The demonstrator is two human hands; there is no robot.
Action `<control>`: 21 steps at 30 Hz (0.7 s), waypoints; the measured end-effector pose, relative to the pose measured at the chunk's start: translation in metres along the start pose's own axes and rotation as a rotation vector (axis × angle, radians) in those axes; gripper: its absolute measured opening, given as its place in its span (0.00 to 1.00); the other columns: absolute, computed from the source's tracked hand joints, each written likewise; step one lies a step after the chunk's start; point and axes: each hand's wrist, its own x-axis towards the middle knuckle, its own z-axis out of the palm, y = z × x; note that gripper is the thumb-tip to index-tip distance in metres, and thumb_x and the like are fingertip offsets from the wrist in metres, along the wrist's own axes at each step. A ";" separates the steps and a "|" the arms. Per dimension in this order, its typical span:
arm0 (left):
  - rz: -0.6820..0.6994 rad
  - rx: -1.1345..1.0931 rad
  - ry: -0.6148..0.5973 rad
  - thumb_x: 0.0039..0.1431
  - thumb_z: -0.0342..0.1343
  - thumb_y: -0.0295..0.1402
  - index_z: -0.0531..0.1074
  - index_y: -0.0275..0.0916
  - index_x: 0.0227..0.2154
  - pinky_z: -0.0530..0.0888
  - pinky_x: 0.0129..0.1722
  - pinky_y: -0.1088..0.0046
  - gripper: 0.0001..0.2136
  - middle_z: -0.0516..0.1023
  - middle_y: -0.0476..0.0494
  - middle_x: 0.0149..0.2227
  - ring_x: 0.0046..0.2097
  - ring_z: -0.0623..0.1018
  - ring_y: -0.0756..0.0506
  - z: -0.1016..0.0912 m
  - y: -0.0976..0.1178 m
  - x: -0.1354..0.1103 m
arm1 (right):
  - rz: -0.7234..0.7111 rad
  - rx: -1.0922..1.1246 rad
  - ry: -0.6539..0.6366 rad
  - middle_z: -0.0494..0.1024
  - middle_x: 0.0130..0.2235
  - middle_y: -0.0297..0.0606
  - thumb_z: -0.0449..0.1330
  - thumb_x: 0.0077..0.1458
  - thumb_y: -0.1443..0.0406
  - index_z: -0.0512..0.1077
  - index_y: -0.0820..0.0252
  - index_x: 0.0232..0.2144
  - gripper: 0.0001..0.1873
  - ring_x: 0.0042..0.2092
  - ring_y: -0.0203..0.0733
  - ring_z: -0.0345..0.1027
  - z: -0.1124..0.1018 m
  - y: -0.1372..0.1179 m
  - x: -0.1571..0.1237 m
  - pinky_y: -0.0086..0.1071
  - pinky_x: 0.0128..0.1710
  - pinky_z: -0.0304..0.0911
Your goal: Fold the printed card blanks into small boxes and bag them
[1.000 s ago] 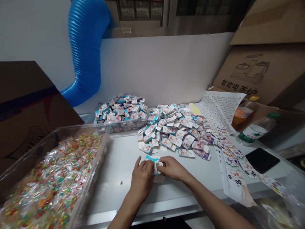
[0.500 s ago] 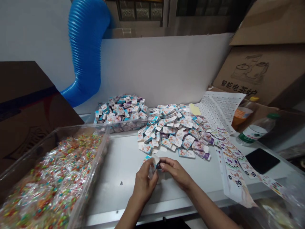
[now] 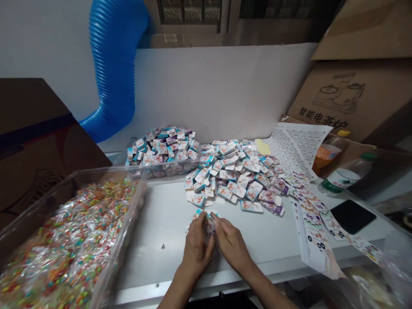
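Now the left hand and right hand pinch one packet (closer together than before).

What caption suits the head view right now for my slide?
Left hand and right hand pinch a small packet above a white table, beside a heap of packets.

white wall, blue ribbed duct hose, dim window, stacked cardboard boxes
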 end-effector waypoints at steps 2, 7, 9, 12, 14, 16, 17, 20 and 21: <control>0.025 0.000 0.016 0.57 0.48 0.26 0.47 0.35 0.58 0.68 0.51 0.55 0.27 0.66 0.32 0.52 0.53 0.68 0.41 0.000 0.000 0.000 | 0.051 0.001 -0.015 0.74 0.48 0.44 0.47 0.59 0.59 0.69 0.61 0.50 0.21 0.51 0.44 0.65 0.000 0.001 0.001 0.39 0.54 0.57; 0.155 0.058 0.027 0.57 0.46 0.23 0.47 0.34 0.60 0.67 0.53 0.55 0.27 0.63 0.31 0.55 0.58 0.63 0.40 0.001 -0.005 -0.002 | 0.112 -0.075 -0.011 0.77 0.43 0.44 0.49 0.58 0.59 0.71 0.62 0.48 0.21 0.46 0.46 0.70 -0.001 -0.002 0.005 0.38 0.50 0.62; 0.180 0.087 0.030 0.57 0.46 0.22 0.46 0.34 0.60 0.67 0.54 0.56 0.28 0.63 0.31 0.56 0.59 0.62 0.41 0.002 -0.007 -0.003 | 0.069 -0.186 -0.003 0.79 0.38 0.43 0.48 0.58 0.60 0.73 0.59 0.46 0.19 0.41 0.46 0.72 -0.002 -0.006 0.004 0.37 0.45 0.64; 0.211 0.111 0.031 0.57 0.46 0.22 0.45 0.34 0.60 0.67 0.54 0.57 0.28 0.63 0.31 0.56 0.59 0.61 0.41 0.004 -0.009 -0.005 | 0.026 -0.303 -0.025 0.80 0.34 0.40 0.47 0.58 0.63 0.75 0.56 0.43 0.18 0.36 0.44 0.73 -0.006 -0.012 0.004 0.33 0.39 0.66; 0.226 0.121 0.024 0.57 0.47 0.22 0.45 0.33 0.60 0.67 0.54 0.57 0.29 0.63 0.31 0.56 0.59 0.61 0.41 0.005 -0.010 -0.006 | 0.018 -0.367 -0.042 0.80 0.33 0.39 0.46 0.59 0.64 0.75 0.56 0.42 0.18 0.34 0.43 0.73 -0.007 -0.014 0.004 0.31 0.35 0.65; 0.241 0.129 0.024 0.57 0.47 0.21 0.46 0.33 0.60 0.67 0.54 0.57 0.28 0.64 0.31 0.55 0.59 0.61 0.41 0.005 -0.010 -0.005 | -0.014 -0.481 -0.031 0.80 0.33 0.40 0.45 0.58 0.66 0.73 0.57 0.44 0.19 0.35 0.43 0.72 -0.006 -0.015 0.003 0.31 0.35 0.65; 0.247 0.132 0.031 0.57 0.47 0.21 0.46 0.32 0.60 0.67 0.54 0.57 0.28 0.64 0.30 0.55 0.59 0.61 0.41 0.005 -0.011 -0.005 | -0.047 -0.554 -0.027 0.79 0.34 0.41 0.45 0.58 0.67 0.72 0.58 0.45 0.19 0.36 0.44 0.72 -0.005 -0.015 0.001 0.33 0.37 0.64; 0.268 0.120 0.050 0.57 0.46 0.21 0.46 0.32 0.60 0.67 0.54 0.55 0.28 0.64 0.29 0.55 0.60 0.60 0.40 0.005 -0.012 -0.004 | -0.185 -0.751 -0.019 0.76 0.44 0.48 0.47 0.56 0.69 0.65 0.66 0.52 0.22 0.43 0.48 0.69 0.005 -0.010 -0.008 0.41 0.45 0.61; 0.271 0.110 0.047 0.57 0.45 0.21 0.46 0.32 0.60 0.66 0.54 0.54 0.28 0.63 0.29 0.55 0.60 0.60 0.40 0.004 -0.012 -0.003 | -0.225 -0.789 -0.014 0.73 0.48 0.51 0.48 0.56 0.68 0.63 0.69 0.54 0.23 0.46 0.50 0.67 0.009 -0.008 -0.011 0.44 0.47 0.60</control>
